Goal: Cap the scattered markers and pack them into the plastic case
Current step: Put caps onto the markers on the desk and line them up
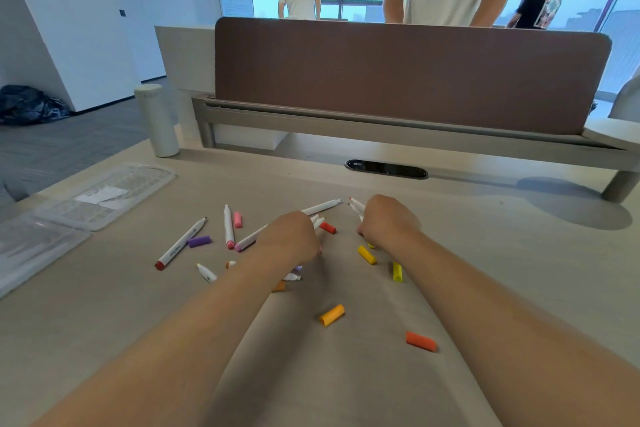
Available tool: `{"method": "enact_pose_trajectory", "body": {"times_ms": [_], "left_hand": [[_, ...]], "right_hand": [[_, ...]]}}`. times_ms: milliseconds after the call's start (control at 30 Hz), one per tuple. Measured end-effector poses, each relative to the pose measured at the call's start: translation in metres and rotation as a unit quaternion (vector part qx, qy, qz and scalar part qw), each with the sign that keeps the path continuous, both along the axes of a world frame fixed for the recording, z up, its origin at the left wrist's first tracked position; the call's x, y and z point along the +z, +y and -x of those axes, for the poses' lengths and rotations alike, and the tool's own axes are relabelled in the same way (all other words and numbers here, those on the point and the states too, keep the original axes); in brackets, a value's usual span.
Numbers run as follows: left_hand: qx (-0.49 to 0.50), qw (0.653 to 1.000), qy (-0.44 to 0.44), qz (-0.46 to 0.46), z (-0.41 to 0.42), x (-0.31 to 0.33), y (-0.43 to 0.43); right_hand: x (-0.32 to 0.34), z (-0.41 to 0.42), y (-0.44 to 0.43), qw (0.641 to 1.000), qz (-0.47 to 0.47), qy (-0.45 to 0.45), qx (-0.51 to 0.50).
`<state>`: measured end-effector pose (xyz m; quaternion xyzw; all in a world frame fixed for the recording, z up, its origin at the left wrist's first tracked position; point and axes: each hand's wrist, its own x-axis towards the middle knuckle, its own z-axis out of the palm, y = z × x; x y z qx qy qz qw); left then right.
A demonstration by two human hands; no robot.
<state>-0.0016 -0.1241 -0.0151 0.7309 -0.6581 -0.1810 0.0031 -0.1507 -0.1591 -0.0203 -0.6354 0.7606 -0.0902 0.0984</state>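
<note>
Several white markers and loose caps lie scattered on the beige desk [485, 253]. My left hand [291, 236] is curled over white markers whose ends poke out past its fingers. My right hand [388, 218] is shut on two uncapped markers [356, 206] with red tips pointing away. A red-ended marker [180, 244] and a pink-ended marker [228, 227] lie to the left, beside a purple cap [199, 241] and a pink cap [237, 219]. A red cap [327, 227], two yellow caps [366, 255], an orange-yellow cap [331, 315] and an orange-red cap [420, 341] lie nearer me. The clear plastic case [104, 194] lies open at the far left.
A white cylindrical bottle [157, 120] stands at the back left of the desk. A brown divider panel [408, 76] on a grey rail closes off the far edge, with a black cable slot [386, 169] before it. People stand behind the divider.
</note>
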Motion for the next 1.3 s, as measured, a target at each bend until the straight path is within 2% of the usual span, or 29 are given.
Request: {"method": "enact_pose_trajectory", "body": {"times_ms": [167, 300, 400, 600, 767, 967, 1200, 1300], "left_hand": [[-0.025, 0.998, -0.025, 0.055, -0.001, -0.006, 0.002], [0.03, 0.994, 0.058, 0.09, -0.015, 0.003, 0.0], [0.074, 0.986, 0.093, 0.121, -0.038, 0.014, -0.003], [0.083, 0.988, 0.053, 0.116, -0.076, 0.018, -0.01], [0.065, 0.993, 0.02, 0.101, -0.088, 0.007, -0.015], [0.02, 0.997, -0.011, 0.074, -0.091, -0.001, -0.025], [-0.01, 0.998, -0.049, 0.046, -0.093, -0.004, -0.033], [-0.015, 0.997, -0.064, 0.047, -0.091, -0.005, -0.033]], "right_hand": [[0.0, -0.008, -0.002, 1.0, -0.018, 0.014, 0.0], [0.006, -0.012, -0.001, 1.0, -0.005, -0.019, 0.022], [0.011, -0.019, -0.001, 0.995, -0.034, -0.075, 0.054], [0.021, -0.042, -0.002, 0.989, -0.047, -0.115, 0.08], [0.017, -0.062, -0.02, 0.982, -0.022, -0.184, 0.048], [0.011, -0.079, -0.042, 0.985, -0.032, -0.167, 0.024], [-0.001, -0.084, -0.054, 0.995, 0.006, -0.091, 0.032], [-0.001, -0.088, -0.054, 0.996, -0.01, -0.078, 0.032]]}}
